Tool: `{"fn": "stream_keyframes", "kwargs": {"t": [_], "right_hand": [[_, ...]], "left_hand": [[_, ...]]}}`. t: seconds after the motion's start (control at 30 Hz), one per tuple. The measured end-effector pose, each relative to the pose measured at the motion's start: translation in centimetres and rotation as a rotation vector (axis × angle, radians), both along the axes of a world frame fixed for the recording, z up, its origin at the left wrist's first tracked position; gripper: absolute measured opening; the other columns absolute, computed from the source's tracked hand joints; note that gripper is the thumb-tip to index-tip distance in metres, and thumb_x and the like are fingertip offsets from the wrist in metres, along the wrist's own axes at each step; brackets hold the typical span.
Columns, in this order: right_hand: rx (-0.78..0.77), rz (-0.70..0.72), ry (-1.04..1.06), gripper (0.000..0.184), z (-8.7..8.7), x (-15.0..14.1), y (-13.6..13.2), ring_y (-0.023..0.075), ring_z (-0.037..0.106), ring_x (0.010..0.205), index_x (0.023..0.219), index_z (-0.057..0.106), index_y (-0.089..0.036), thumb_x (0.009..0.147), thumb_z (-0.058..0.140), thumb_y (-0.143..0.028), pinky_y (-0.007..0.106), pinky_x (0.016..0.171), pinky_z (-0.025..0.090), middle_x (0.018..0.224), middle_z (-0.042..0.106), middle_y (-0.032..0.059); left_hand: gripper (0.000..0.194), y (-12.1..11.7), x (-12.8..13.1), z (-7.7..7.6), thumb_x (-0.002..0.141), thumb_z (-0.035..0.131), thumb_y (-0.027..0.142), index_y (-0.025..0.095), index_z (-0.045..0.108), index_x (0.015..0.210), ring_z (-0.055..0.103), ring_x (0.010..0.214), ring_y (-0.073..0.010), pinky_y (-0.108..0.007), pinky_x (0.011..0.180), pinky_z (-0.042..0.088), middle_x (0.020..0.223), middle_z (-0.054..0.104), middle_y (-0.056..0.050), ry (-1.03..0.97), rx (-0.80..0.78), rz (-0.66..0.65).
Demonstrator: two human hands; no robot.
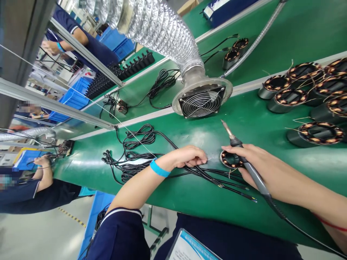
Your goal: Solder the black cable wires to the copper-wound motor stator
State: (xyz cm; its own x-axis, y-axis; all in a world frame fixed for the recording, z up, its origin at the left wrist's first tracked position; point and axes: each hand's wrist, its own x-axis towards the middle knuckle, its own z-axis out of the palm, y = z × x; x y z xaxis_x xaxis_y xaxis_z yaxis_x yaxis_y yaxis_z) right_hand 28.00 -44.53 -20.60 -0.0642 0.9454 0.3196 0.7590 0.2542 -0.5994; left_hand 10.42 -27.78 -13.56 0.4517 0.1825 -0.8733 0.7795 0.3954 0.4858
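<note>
My left hand [191,156], with a blue band at the wrist, is closed in a pinch on a thin wire [209,159] that reaches toward a motor stator with copper windings [227,159]. My right hand [267,171] is wrapped round a soldering iron [253,173], its metal tip pointing up and away. The same hand's fingers rest at the stator, partly covering it. Black cables [208,176] with stripped ends lie under and beside my left hand, their coils [139,135] further left.
Several stators [290,97] stand at the right of the green bench [189,202]. A fume extractor fan [202,103] on a silver duct [168,32] sits at the back. Other people [40,180] work at the left, beside rows of black parts [130,68] and blue crates [72,95].
</note>
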Motion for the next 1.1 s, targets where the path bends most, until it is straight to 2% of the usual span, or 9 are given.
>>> {"fn": "stream_keyframes", "kwargs": {"t": [0.13,0.3,0.43,0.67,0.8,0.9,1.0,1.07,1.1], "right_hand": [[-0.002,-0.010,0.013,0.042,-0.1,0.0,-0.1,0.0219,0.065,0.091,0.140,0.048,-0.027,0.098,0.044,-0.026,0.035,0.076,0.056,0.105,0.063,0.0072],[0.032,-0.010,0.018,0.041,-0.1,0.0,-0.1,0.0235,0.066,0.095,0.140,0.049,-0.025,0.099,0.042,-0.025,0.037,0.077,0.055,0.110,0.064,0.0098],[0.095,0.007,-0.035,0.037,0.6,0.0,0.1,0.0219,0.067,0.091,0.135,0.049,-0.022,0.099,0.042,-0.023,0.034,0.073,0.056,0.106,0.065,0.0095],[0.153,-0.010,-0.060,0.031,1.1,-0.3,0.3,0.0216,0.067,0.090,0.131,0.050,-0.019,0.100,0.045,-0.025,0.034,0.073,0.056,0.104,0.067,0.0093],[0.159,-0.041,-0.060,0.024,1.4,-0.6,0.4,0.0193,0.065,0.077,0.125,0.051,-0.020,0.102,0.044,-0.026,0.031,0.067,0.052,0.095,0.068,0.0063],[0.176,-0.089,-0.125,0.021,1.5,-1.0,0.8,0.0200,0.063,0.071,0.119,0.053,-0.020,0.103,0.043,-0.030,0.032,0.063,0.049,0.089,0.068,0.0055],[0.197,-0.169,-0.196,0.026,1.2,-1.3,1.0,0.0213,0.063,0.072,0.119,0.054,-0.017,0.104,0.042,-0.035,0.033,0.065,0.049,0.088,0.067,0.0074],[0.192,-0.231,-0.217,0.031,0.9,-1.4,1.1,0.0222,0.063,0.074,0.121,0.054,-0.015,0.105,0.041,-0.039,0.034,0.067,0.049,0.091,0.067,0.0094],[0.184,-0.257,-0.220,0.034,0.8,-1.4,1.1,0.0225,0.063,0.074,0.121,0.054,-0.014,0.105,0.041,-0.041,0.035,0.067,0.050,0.091,0.067,0.0100]], "left_hand": [[0.016,-0.1,0.0,0.0,0.076,0.051,0.008,0.013,0.056,0.061,0.027,0.034,-0.0003,-0.014,0.035,0.014,0.050,0.048,0.005,-0.002,-0.018,0.040],[0.019,-0.3,0.4,0.7,0.075,0.052,0.004,0.010,0.059,0.059,0.029,0.033,-0.0006,-0.014,0.033,0.016,0.048,0.051,0.004,0.024,-0.070,0.027],[0.019,-0.6,0.7,1.0,0.071,0.054,0.000,0.010,0.057,0.055,0.028,0.032,-0.0005,-0.014,0.034,0.014,0.046,0.050,0.003,0.023,-0.092,0.108],[0.012,-1.4,0.0,0.2,0.070,0.052,0.006,0.012,0.054,0.061,0.022,0.036,0.0008,-0.016,0.040,0.010,0.049,0.046,0.006,-0.107,0.036,0.286],[0.006,-2.0,0.1,-0.5,0.067,0.058,0.013,0.013,0.055,0.063,0.026,0.040,-0.0008,-0.019,0.044,0.011,0.053,0.049,0.005,-0.294,0.127,0.335],[0.006,-2.0,0.9,-1.0,0.069,0.060,0.016,0.014,0.057,0.065,0.034,0.047,-0.0031,-0.019,0.048,0.021,0.056,0.051,0.004,-0.448,0.212,0.302],[0.007,-1.6,1.7,-1.2,0.076,0.059,0.013,0.014,0.057,0.069,0.047,0.061,-0.0063,-0.021,0.063,0.037,0.065,0.056,0.003,-0.521,0.356,0.226],[0.001,-1.5,1.6,-1.2,0.082,0.059,0.015,0.014,0.060,0.080,0.049,0.068,-0.0079,-0.022,0.070,0.040,0.072,0.056,0.002,-0.520,0.455,0.169],[0.005,-1.4,1.3,-1.2,0.084,0.060,0.018,0.015,0.060,0.088,0.048,0.068,-0.0080,-0.023,0.069,0.040,0.074,0.055,0.003,-0.510,0.484,0.127]]}}
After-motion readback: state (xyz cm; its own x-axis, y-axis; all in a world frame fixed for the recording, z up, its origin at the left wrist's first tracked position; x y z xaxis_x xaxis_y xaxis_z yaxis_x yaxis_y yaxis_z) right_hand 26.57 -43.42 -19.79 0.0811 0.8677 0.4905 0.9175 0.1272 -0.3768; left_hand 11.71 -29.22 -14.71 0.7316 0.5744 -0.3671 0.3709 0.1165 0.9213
